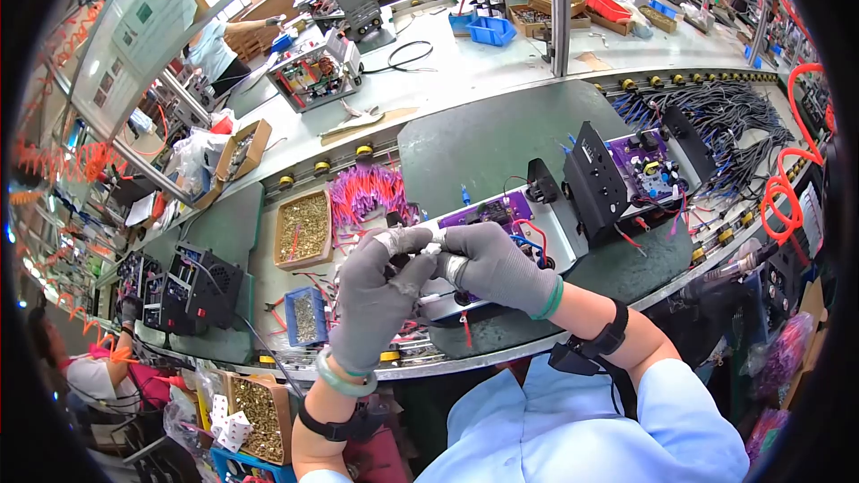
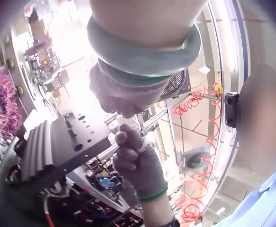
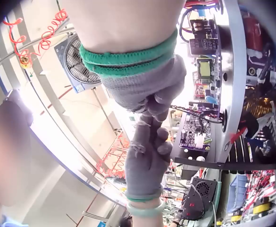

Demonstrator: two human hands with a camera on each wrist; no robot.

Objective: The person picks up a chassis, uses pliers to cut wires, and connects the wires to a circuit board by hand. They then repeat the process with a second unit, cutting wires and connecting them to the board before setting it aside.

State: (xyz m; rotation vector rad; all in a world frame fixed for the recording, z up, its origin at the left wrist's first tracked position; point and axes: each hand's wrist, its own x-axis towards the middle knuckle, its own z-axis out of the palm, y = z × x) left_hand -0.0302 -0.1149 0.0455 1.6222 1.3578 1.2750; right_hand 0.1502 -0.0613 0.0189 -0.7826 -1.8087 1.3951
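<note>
Looking from the head camera, a small white piece (image 1: 432, 251) sits where the person's 2 gloved hands meet, above the edge of the workbench. It lies at 2 o'clock from the middle of the left hand (image 1: 369, 295) and at 9 o'clock from the middle of the right hand (image 1: 503, 268). Both hands have curled fingers and pinch the piece between their fingertips; it is too small to tell its kind.

From the piece, a purple circuit board (image 1: 488, 213) in a metal chassis (image 1: 565, 225) is near at 2 o'clock, with a black panel (image 1: 594, 181) farther out the same way. A bundle of pink and purple wires (image 1: 365, 190) lies between 10 and 11 o'clock, a cardboard box (image 1: 302, 262) of brass-coloured parts at 9, and a blue bin (image 1: 291, 322) at 8.
</note>
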